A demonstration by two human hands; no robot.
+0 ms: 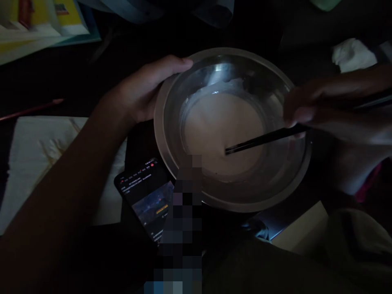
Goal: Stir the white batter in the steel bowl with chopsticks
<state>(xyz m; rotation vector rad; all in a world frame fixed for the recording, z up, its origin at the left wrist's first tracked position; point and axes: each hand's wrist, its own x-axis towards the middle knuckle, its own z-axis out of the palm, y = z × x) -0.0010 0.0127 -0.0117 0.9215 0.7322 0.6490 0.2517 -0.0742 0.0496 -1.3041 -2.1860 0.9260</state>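
Observation:
A wide metal bowl [275, 179] stands in the middle of the dim view, tilted slightly toward me. Pale, creamy liquid [211, 126] covers its bottom, and a whitish film clings to the wall above it. My left hand [150, 87] grips the bowl's left rim, thumb on top and the other fingers hidden beneath. In my right hand [312, 104], closed and a little blurred, are dark chopsticks [260, 139]. Their tips dip into the liquid near its centre.
A lit phone [147, 196] lies left of the bowl. Farther left are a white paper sheet [18, 163] with thin yellowish sticks and a reddish pencil-like stick [33, 109]. Crumpled white tissue [353, 55] sits at the upper right. Colourful packaging [70, 20] fills the upper left corner.

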